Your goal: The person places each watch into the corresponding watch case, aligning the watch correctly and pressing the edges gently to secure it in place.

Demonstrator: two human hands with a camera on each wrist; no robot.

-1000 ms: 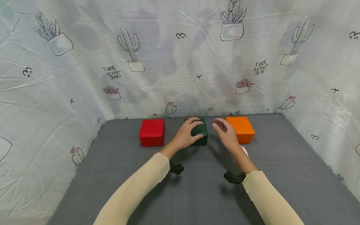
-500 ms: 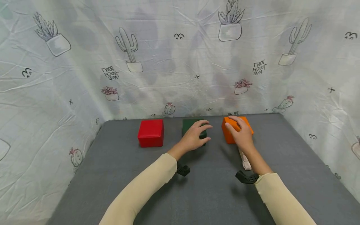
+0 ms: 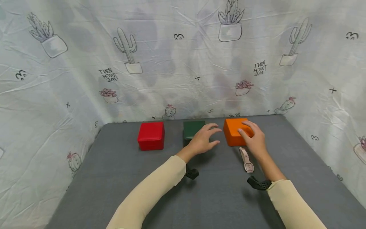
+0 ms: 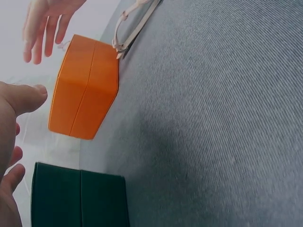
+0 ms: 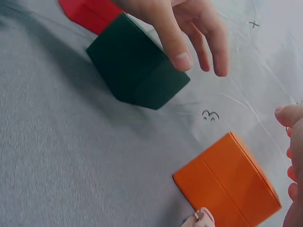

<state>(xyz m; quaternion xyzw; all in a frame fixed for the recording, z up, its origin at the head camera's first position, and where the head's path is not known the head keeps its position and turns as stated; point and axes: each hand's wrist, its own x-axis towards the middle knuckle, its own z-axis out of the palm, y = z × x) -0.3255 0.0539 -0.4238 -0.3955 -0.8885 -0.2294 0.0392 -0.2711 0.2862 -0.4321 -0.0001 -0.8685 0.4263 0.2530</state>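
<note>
My left hand [image 3: 202, 139] hovers just right of the dark green box [image 3: 193, 128], thumb and fingers apart with nothing between them. Over the right side of the orange box [image 3: 233, 140] is my right hand [image 3: 255, 139], also empty, its thumb spread from the fingers. In the left wrist view the orange box [image 4: 84, 87] sits ahead of my left thumb [image 4: 29, 98]. A pink wristwatch [image 3: 247, 162] lies on the table in front of the orange box, its strap stretched toward the box. All the boxes have their lids down.
A red box [image 3: 151, 136] stands at the left end of the row of boxes. The grey cloth-covered table [image 3: 217, 200] ends at a white curtain [image 3: 160, 57] printed with cacti. Each wrist wears a black camera mount [image 3: 258, 183].
Both hands have moved right: the left off the green box, the right from the gap between boxes to over the orange box. The wristwatch has come into full view.
</note>
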